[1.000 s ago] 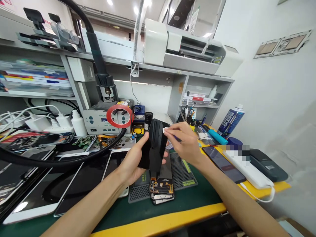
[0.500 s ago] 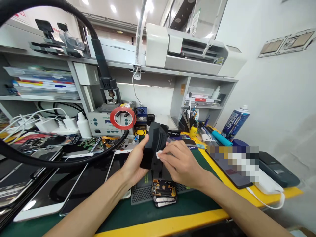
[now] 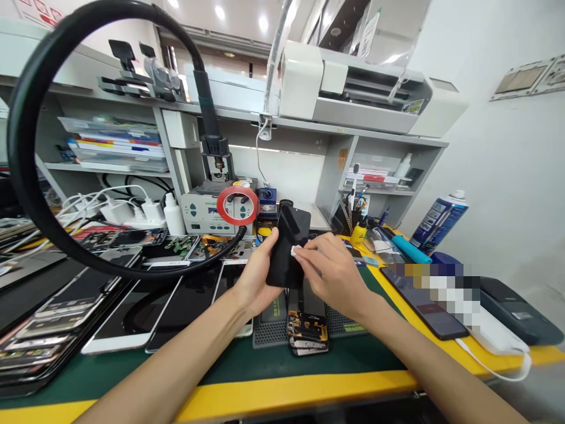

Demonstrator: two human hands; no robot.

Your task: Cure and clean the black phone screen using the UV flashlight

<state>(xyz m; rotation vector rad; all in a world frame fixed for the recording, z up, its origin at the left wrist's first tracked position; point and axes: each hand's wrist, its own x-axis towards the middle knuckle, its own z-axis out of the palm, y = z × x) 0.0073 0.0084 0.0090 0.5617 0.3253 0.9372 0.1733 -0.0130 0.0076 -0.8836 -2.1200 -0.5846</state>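
My left hand [image 3: 256,277] is closed around the edge of a black phone screen [image 3: 282,268], which tilts up toward me with its glossy face showing. Between the pinched fingers of my right hand [image 3: 331,268] is a small white wad [image 3: 294,251], pressed against the glass. From the screen's lower end a dark flex strip leads down to an opened phone body [image 3: 308,330]. That body lies on a grey perforated mat [image 3: 270,337], its orange flex parts showing.
Several phones and tablets [image 3: 128,318] cover the left side. A hot air station [image 3: 198,212] with red tape [image 3: 238,205] stands behind, its thick black hose [image 3: 22,147] looping at left. At right lie a dark phone [image 3: 424,303] and a blue spray can [image 3: 439,221].
My view has swung left, so the scene sits further right. The screen has turned to show more of its glossy face, and the white wad sits higher on it.
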